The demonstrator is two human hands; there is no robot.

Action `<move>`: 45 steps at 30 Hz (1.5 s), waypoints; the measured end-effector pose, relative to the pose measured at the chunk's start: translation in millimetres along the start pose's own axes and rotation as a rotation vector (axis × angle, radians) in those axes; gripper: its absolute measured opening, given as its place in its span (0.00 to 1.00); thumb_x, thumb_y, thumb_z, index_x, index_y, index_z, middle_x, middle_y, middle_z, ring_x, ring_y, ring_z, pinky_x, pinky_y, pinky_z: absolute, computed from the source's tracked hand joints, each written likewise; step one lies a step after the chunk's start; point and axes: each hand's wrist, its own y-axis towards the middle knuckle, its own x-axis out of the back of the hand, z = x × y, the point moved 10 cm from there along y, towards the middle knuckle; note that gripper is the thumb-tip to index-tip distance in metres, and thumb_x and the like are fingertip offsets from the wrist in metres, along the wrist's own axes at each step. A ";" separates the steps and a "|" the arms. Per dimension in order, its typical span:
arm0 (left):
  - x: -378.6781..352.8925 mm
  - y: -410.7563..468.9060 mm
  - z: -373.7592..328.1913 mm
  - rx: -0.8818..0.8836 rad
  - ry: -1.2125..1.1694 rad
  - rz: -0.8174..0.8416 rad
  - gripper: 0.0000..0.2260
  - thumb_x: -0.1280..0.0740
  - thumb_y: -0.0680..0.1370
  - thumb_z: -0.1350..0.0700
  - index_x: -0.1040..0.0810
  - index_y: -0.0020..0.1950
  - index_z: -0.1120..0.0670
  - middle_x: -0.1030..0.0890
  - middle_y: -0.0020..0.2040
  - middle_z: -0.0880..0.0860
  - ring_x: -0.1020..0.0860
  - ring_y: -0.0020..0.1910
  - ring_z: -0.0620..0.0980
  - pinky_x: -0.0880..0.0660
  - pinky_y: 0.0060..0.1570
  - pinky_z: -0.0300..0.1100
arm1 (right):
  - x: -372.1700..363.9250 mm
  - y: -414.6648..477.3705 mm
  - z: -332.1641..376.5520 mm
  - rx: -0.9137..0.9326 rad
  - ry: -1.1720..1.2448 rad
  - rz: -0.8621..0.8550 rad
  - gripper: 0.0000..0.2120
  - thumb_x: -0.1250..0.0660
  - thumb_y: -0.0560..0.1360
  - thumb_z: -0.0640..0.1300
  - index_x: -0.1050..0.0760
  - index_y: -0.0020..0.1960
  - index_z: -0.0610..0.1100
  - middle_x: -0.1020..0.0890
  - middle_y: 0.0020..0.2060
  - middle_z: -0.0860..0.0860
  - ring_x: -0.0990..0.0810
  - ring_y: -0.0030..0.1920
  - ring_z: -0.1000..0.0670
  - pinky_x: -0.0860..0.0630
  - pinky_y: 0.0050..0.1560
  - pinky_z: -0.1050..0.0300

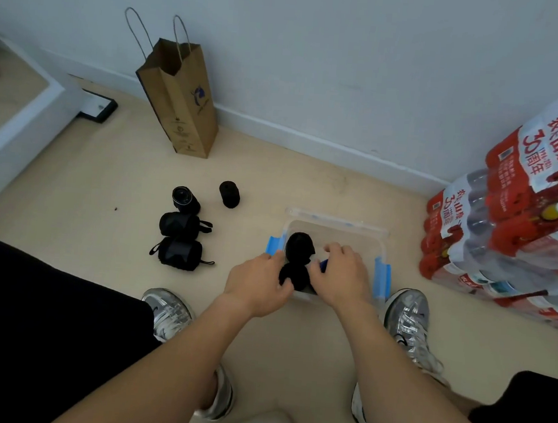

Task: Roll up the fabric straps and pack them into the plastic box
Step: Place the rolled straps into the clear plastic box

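Observation:
A clear plastic box (346,226) with blue side clips stands on the floor between my feet. One rolled black strap (300,246) lies inside it at the left. Both hands hold a second black roll (294,277) at the box's near edge: my left hand (258,285) grips its left side, my right hand (344,276) its right side. Something small and blue (323,265) shows under my right fingers. Several more black rolled straps lie on the floor to the left: two large ones (178,238) and two smaller ones (229,194).
A brown paper bag (179,103) stands against the wall at the back. Shrink-wrapped packs of water bottles (511,216) are stacked at the right. My silver shoes (409,318) flank the box. A white ledge (21,117) runs along the left.

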 end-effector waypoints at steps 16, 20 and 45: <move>9.9 -2.8 208.9 0.712 -0.335 -0.131 0.29 0.26 0.80 0.51 0.34 0.79 0.52 0.42 0.80 0.61 0.36 0.74 0.71 0.30 0.72 0.61 | -40.8 -7.2 128.7 0.300 0.212 0.168 0.10 0.35 0.81 0.47 0.19 0.59 0.48 0.16 0.40 0.54 0.18 0.42 0.49 0.19 0.44 0.50; -2.6 5.1 215.1 0.622 -0.231 -0.084 0.25 0.25 0.78 0.53 0.34 0.69 0.55 0.33 0.68 0.63 0.29 0.64 0.69 0.32 0.66 0.56 | -40.9 0.9 129.0 0.277 0.215 0.163 0.09 0.35 0.81 0.48 0.18 0.57 0.49 0.18 0.36 0.56 0.19 0.40 0.50 0.25 0.39 0.54; 29.1 15.0 -44.3 -0.110 -0.333 -0.108 0.08 0.36 0.84 0.56 0.18 0.58 0.54 0.16 0.53 0.51 0.18 0.52 0.54 0.20 0.54 0.52 | 51.3 -27.6 -36.9 0.010 0.478 -0.287 0.32 0.17 0.66 0.56 0.27 0.65 0.50 0.20 0.57 0.51 0.20 0.59 0.46 0.22 0.56 0.50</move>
